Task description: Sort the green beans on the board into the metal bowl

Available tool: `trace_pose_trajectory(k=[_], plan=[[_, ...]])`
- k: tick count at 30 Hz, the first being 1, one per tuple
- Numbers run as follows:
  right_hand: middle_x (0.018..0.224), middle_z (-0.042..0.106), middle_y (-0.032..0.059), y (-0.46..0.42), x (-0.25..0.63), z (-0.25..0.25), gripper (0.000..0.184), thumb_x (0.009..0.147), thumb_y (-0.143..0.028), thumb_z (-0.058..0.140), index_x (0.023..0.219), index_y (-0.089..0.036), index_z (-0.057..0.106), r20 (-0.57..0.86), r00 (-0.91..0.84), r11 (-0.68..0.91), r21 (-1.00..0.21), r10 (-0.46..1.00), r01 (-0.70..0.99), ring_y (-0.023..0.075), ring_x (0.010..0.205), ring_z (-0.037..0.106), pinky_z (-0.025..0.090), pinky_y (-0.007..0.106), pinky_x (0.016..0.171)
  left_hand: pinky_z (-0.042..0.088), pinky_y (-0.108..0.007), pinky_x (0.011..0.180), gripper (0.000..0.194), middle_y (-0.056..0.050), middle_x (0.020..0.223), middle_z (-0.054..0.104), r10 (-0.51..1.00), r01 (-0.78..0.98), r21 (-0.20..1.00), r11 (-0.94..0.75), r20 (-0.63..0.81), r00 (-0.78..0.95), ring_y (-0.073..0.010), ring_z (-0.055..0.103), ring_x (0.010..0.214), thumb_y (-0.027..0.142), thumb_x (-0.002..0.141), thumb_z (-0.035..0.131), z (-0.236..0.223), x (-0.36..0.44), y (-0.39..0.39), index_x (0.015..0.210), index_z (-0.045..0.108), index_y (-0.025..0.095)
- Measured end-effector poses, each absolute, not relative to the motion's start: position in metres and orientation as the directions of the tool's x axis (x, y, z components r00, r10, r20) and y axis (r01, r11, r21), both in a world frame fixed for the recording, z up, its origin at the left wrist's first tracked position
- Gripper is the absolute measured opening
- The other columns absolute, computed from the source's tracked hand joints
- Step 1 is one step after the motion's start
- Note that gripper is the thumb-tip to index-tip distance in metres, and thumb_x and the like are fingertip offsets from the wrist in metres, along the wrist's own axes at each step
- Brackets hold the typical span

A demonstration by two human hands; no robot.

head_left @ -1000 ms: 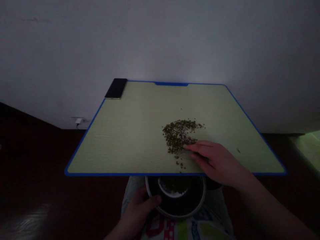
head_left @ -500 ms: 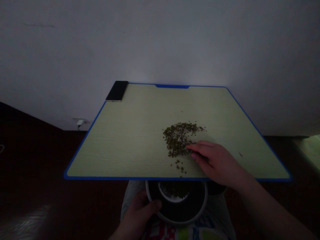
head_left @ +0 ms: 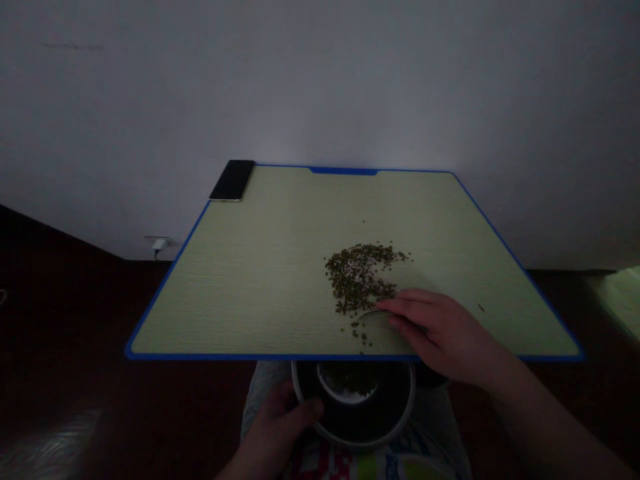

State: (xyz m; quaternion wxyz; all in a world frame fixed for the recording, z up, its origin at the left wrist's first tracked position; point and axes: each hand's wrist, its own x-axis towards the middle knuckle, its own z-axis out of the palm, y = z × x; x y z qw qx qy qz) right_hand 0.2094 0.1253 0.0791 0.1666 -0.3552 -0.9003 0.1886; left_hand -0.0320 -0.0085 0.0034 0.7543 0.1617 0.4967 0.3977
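A pile of small green beans (head_left: 361, 275) lies on a pale green tabletop with a blue rim (head_left: 250, 293). My right hand (head_left: 440, 330) rests flat on the table just right of and below the pile, fingers stretched out and pointing left, fingertips touching the beans at the pile's lower edge. A few loose beans (head_left: 361, 331) trail toward the front edge. Below that edge my left hand (head_left: 280, 420) grips the left rim of a dark round bowl (head_left: 353, 400) with some beans inside.
A black phone (head_left: 233, 180) lies on the table's far left corner. A white wall stands behind the table. A plug and cable (head_left: 159, 245) sit at the wall base on the left. The floor around is dark. Patterned fabric (head_left: 360, 460) covers my lap.
My right hand has slid a little toward me along the pile's lower edge. The view has shifted slightly. The left hand and bowl have stayed put.
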Motion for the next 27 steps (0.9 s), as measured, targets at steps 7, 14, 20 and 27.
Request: trace_pose_trajectory(k=[7, 14, 20, 27], plan=[[0.098, 0.071, 0.0080, 0.128, 0.208, 0.078, 0.028, 0.095, -0.019, 0.048, 0.116, -0.017, 0.066, 0.179, -0.645, 0.646, -0.444, 0.743, 0.621, 0.0172, 0.088, 0.066, 0.055, 0.031, 0.079, 0.056, -0.034, 0.083, 0.032, -0.011, 0.096, 0.081, 0.763, -0.424, 0.647, 0.634, -0.612, 0.206, -0.0258, 0.073, 0.087, 0.032, 0.069, 0.080, 0.003, -0.033, -0.006, 0.096, 0.076, 0.016], [0.093, 0.071, 0.0073, 0.134, 0.205, 0.073, 0.028, 0.094, -0.018, 0.048, 0.115, -0.016, 0.066, 0.187, -0.672, 0.669, -0.453, 0.717, 0.589, 0.0167, 0.085, 0.066, 0.055, 0.030, 0.076, 0.056, -0.033, 0.080, 0.030, -0.011, 0.095, 0.081, 0.761, -0.433, 0.641, 0.634, -0.619, 0.197, -0.0242, 0.073, 0.082, 0.030, 0.068, 0.081, -0.004, -0.033, -0.010, 0.094, 0.076, 0.016], [0.098, 0.071, 0.0076, 0.136, 0.203, 0.075, 0.028, 0.095, -0.018, 0.047, 0.116, -0.016, 0.065, 0.183, -0.701, 0.687, -0.472, 0.689, 0.553, 0.0162, 0.088, 0.066, 0.054, 0.030, 0.078, 0.055, -0.035, 0.082, 0.030, -0.012, 0.094, 0.080, 0.756, -0.459, 0.621, 0.635, -0.621, 0.206, -0.0253, 0.073, 0.084, 0.029, 0.069, 0.079, -0.001, -0.031, -0.009, 0.095, 0.076, 0.014], [0.094, 0.070, 0.0081, 0.132, 0.203, 0.078, 0.029, 0.094, -0.017, 0.048, 0.116, -0.015, 0.066, 0.155, -0.743, 0.705, -0.487, 0.651, 0.516, 0.0168, 0.085, 0.065, 0.054, 0.030, 0.074, 0.055, -0.035, 0.082, 0.031, -0.011, 0.092, 0.080, 0.749, -0.413, 0.645, 0.643, -0.642, 0.165, -0.0255, 0.073, 0.085, 0.031, 0.067, 0.080, -0.002, -0.034, -0.011, 0.093, 0.075, 0.016]])
